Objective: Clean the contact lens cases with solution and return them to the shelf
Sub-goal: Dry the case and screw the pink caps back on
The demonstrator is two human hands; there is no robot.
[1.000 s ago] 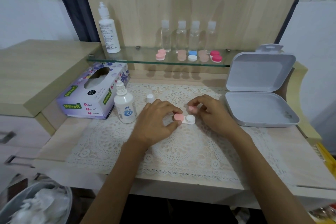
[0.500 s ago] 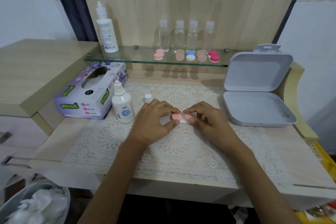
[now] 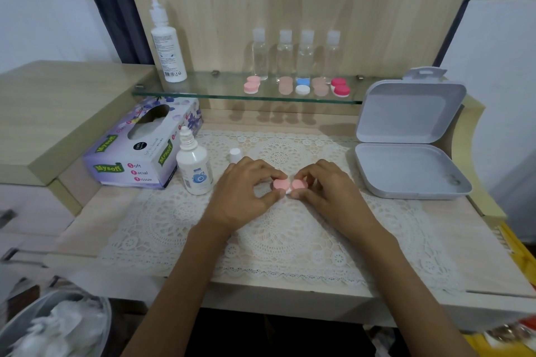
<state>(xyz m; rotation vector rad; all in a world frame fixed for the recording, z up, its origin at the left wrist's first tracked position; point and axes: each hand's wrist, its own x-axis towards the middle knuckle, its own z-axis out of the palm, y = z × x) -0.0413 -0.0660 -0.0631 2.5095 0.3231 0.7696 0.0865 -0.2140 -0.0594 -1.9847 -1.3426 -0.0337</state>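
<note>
the left hand (image 3: 243, 191) and right hand (image 3: 330, 191) each pinched one pink cap of the contact lens case (image 3: 289, 185) with curled fingers. the case sat on the lace mat (image 3: 272, 229), right of the uncapped solution bottle (image 3: 194, 166), below the glass shelf (image 3: 220, 93).

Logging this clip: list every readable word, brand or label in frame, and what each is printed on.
"Mysoft": tissue box, green banners on top and front.
"Soft Facial Tissue": same box, front face.
Black round sticker on the box: too small to read.
Small solution bottle: blue logo, wording blurred.
Tall white bottle on the glass shelf: fine print unreadable.
Pink contact lens case: no text visible.
</note>
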